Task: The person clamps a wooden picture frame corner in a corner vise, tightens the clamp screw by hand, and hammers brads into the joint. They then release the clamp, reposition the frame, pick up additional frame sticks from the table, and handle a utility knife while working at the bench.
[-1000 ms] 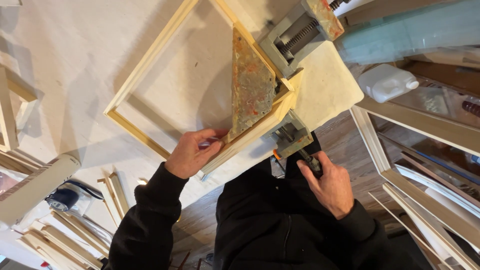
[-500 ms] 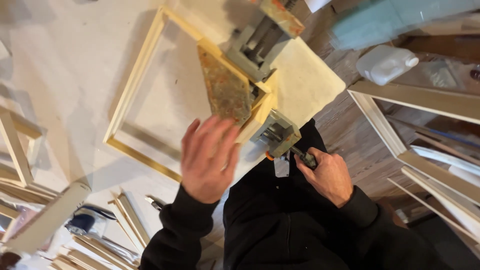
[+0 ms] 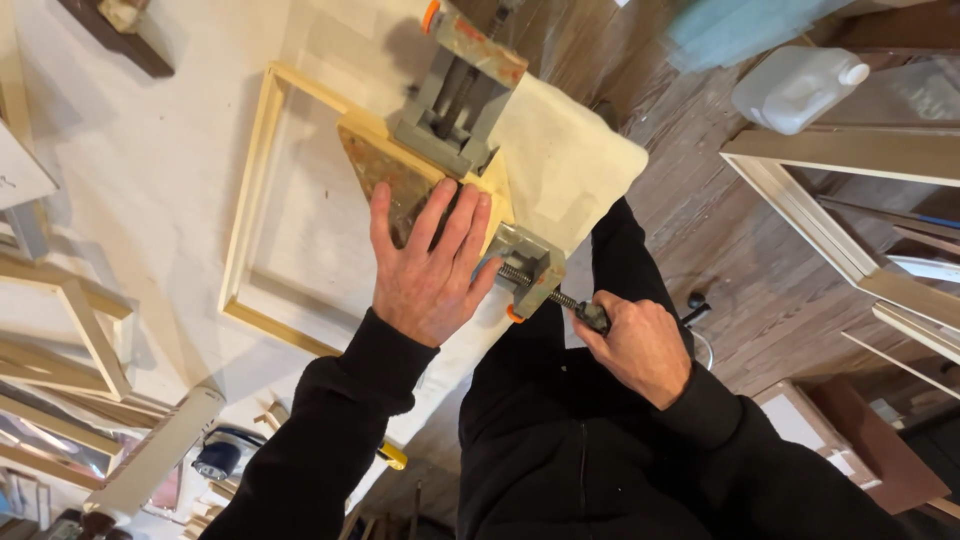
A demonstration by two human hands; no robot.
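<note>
Flat and spread-fingered, the left hand [image 3: 430, 270] presses on the rusty triangular plate of the corner clamp [image 3: 455, 165], over the pale wooden frame [image 3: 250, 200] corner. Just right of it, the right hand [image 3: 640, 345] is fisted around the clamp's screw handle [image 3: 590, 317] past the table edge [image 3: 600, 190], above bare floorboards.

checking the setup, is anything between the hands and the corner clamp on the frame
Nothing visible. The left hand lies flat on the corner clamp over the wooden frame, and the right hand grips its screw handle directly.
</note>
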